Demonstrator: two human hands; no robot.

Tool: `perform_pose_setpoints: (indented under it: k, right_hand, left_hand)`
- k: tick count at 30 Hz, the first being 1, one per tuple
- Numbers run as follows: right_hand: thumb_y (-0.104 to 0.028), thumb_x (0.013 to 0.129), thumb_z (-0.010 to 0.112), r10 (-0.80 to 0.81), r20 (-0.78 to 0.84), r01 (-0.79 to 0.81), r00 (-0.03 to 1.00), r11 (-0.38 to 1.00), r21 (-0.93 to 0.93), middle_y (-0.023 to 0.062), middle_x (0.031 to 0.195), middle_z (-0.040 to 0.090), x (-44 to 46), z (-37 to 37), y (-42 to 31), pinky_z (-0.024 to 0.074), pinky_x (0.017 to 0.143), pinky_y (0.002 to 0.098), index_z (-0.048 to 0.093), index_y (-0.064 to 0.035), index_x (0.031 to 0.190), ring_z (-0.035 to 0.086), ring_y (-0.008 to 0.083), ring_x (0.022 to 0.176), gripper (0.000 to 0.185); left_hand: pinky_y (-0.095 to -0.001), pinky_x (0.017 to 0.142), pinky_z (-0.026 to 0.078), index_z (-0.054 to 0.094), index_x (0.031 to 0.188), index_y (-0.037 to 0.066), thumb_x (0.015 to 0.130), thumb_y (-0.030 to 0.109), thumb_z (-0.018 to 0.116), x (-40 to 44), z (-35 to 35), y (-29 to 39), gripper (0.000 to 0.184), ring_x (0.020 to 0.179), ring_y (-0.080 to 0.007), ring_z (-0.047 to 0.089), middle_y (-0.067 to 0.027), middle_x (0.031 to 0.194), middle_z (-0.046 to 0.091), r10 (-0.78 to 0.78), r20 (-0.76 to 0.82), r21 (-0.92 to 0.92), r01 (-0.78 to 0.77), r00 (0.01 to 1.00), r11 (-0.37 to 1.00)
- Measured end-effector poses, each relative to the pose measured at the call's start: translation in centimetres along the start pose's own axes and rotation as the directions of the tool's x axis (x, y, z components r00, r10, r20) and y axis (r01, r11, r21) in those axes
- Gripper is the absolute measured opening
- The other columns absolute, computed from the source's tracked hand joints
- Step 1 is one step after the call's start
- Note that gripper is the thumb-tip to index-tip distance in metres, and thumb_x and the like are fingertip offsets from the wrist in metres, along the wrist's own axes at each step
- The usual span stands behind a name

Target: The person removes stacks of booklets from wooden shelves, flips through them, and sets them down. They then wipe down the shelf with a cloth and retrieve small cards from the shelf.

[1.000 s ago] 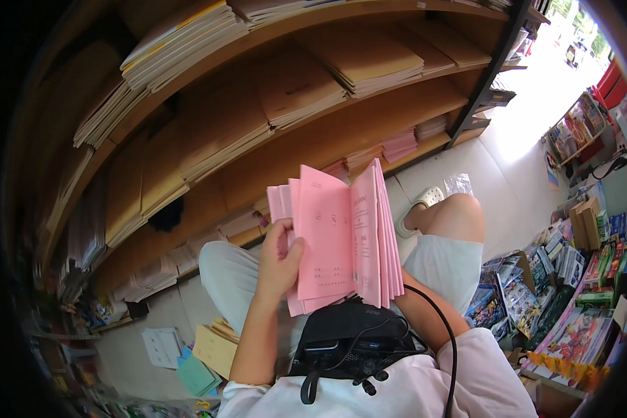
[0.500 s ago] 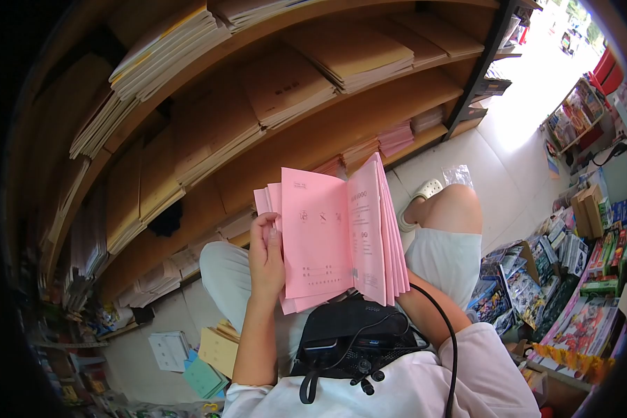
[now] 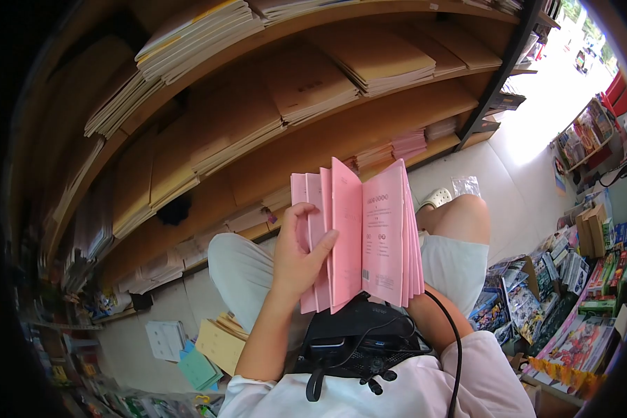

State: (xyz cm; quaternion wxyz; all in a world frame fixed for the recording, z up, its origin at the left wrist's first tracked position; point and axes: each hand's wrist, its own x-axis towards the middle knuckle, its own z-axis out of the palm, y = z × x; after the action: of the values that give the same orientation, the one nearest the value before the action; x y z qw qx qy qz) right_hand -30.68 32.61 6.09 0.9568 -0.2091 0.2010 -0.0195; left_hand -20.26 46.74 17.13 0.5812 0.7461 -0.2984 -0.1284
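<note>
Booklets (image 3: 384,233), pink and fanned open, stand upright above the lap, just over the black bag (image 3: 338,324), in the head view. The left hand (image 3: 296,261) has a partly closed grip on their left-hand part, thumb and fingers parted around some of the leaves. The right forearm (image 3: 425,317) reaches behind them; its hand is hidden, so I cannot tell its grip. Good handling here calls for light thumb pressure, separating one at a time, with the lower edges kept level and the spines supported so that nothing slips or creases.
</note>
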Motion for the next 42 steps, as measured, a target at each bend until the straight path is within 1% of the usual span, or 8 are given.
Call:
perform_pose_setpoints:
  k: [4,13,16,28,35,38,39,42]
  right_hand:
    - [-0.027,0.092,0.041,-0.006,0.008,0.006,1.000,1.000,0.021,0.0140,0.113,0.050,-1.1,1.4,-0.6,0.0492,0.081,0.0313,0.038,-0.0017,0.125,0.054,0.0225,0.098,0.041]
    - [-0.028,0.091,0.042,0.007,0.025,-0.008,1.000,0.999,0.054,0.0128,0.111,0.052,-1.2,1.0,0.1,0.0493,0.079,0.0312,0.041,-0.0023,0.122,0.055,0.0215,0.096,0.040]
    - [-0.028,0.091,0.042,0.015,0.039,-0.017,0.999,0.998,0.060,0.0121,0.109,0.053,-1.0,1.0,0.3,0.0493,0.078,0.0311,0.042,-0.0025,0.121,0.055,0.0210,0.095,0.040]
    - [-0.031,0.089,0.045,0.041,0.080,-0.048,0.996,0.995,0.090,0.0096,0.103,0.057,0.2,0.5,0.8,0.0492,0.076,0.0309,0.047,-0.0033,0.117,0.057,0.0192,0.091,0.040]
    - [-0.033,0.087,0.047,0.075,0.145,-0.087,0.987,0.993,0.079,0.0082,0.100,0.059,2.9,-0.7,1.4,0.0491,0.074,0.0308,0.050,-0.0038,0.114,0.057,0.0182,0.088,0.040]
    - [-0.037,0.085,0.047,0.079,0.022,-0.081,0.997,0.994,0.070,0.0055,0.094,0.061,2.7,1.6,0.9,0.0473,0.077,0.0328,0.053,-0.0052,0.111,0.057,0.0183,0.087,0.042]
    - [-0.037,0.085,0.047,0.083,0.087,-0.092,0.993,0.990,0.104,0.0062,0.097,0.061,3.0,1.3,1.0,0.0461,0.080,0.0334,0.053,-0.0052,0.111,0.057,0.0188,0.088,0.042]
    - [-0.038,0.085,0.047,0.096,0.093,-0.109,0.991,0.983,0.150,0.0104,0.108,0.057,2.7,1.1,1.1,0.0438,0.088,0.0358,0.050,-0.0041,0.116,0.057,0.0201,0.096,0.046]
  left_hand:
    - [-0.0281,0.090,0.034,0.042,0.112,0.005,0.078,0.010,0.061,0.0,-0.2,0.7,0.039,0.100,-0.0166,0.047,-0.0068,0.103,0.049,0.067,-0.001,0.086,-0.067,0.998,0.994]
    - [-0.0277,0.090,0.034,0.041,0.111,0.005,0.071,0.006,0.063,0.0,-0.2,1.3,0.046,0.102,-0.0184,0.047,-0.0090,0.106,0.049,-0.053,0.043,0.004,0.053,0.998,0.999]
    - [-0.0276,0.090,0.034,0.040,0.112,0.005,0.070,0.003,0.062,0.1,-0.1,1.6,0.047,0.102,-0.0187,0.047,-0.0092,0.105,0.049,-0.028,0.119,0.165,0.008,0.993,0.986]
    - [-0.0269,0.094,0.030,0.036,0.114,0.003,0.075,-0.005,0.053,0.0,-1.6,-1.8,0.043,0.110,-0.0152,0.039,-0.0089,0.116,0.038,-0.050,0.074,-0.296,0.069,0.996,0.953]
    - [-0.0268,0.091,0.035,0.046,0.105,0.001,0.079,0.003,0.055,0.0,-0.9,-1.3,0.027,0.101,-0.0154,0.048,-0.0074,0.102,0.050,-0.050,0.085,-0.168,0.064,0.995,0.984]
    - [-0.0286,0.086,0.038,0.045,0.105,0.001,0.078,0.009,0.059,0.0,0.6,-0.5,0.032,0.097,-0.0199,0.051,-0.0108,0.099,0.053,0.011,0.103,0.105,-0.021,0.995,0.994]
    - [-0.0273,0.090,0.035,0.045,0.106,0.002,0.078,0.005,0.057,0.0,0.8,0.4,0.031,0.099,-0.0151,0.047,-0.0079,0.103,0.050,0.007,0.129,0.226,-0.036,0.992,0.973]
    - [-0.0275,0.089,0.035,0.042,0.109,0.002,0.079,0.007,0.057,0.2,1.1,0.5,0.034,0.099,-0.0167,0.048,-0.0092,0.102,0.050,-0.012,0.136,0.107,-0.003,0.991,0.994]
